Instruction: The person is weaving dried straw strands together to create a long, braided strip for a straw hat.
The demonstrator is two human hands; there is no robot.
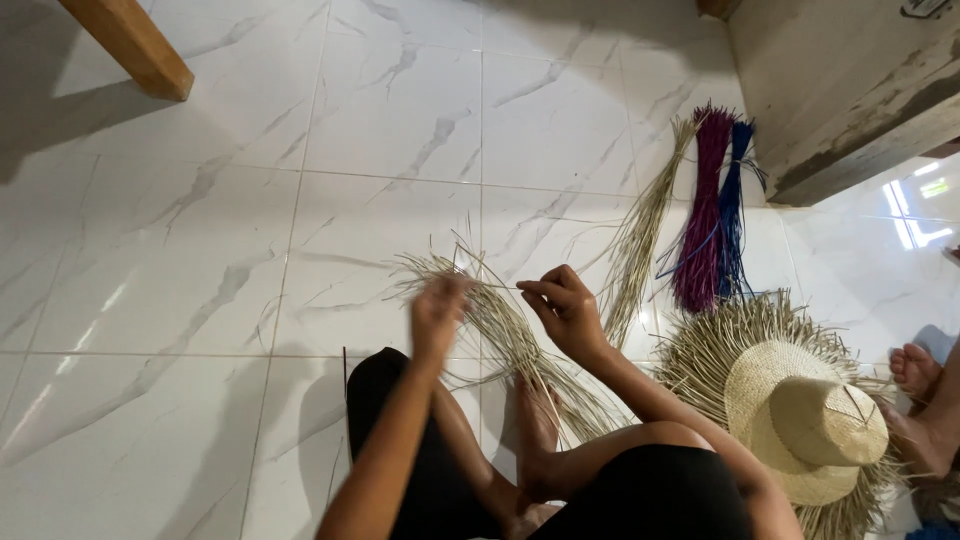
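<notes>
I sit on a white marble-tiled floor with a bundle of pale dry straw strands (510, 335) fanned out in front of my legs. My left hand (437, 312) is blurred, raised over the left part of the bundle and closed around some strands. My right hand (566, 308) pinches a thin strand between thumb and fingers, just right of the bundle's middle. My bare foot (536, 425) rests on the lower end of the strands.
A half-woven straw hat (800, 415) with a frayed brim lies at the right. Beyond it lie loose pale straw (640, 235), a magenta bundle (703, 215) and a blue bundle (733, 205). Another person's feet (915, 395) show at the right edge. A wooden leg (135, 45) stands top left.
</notes>
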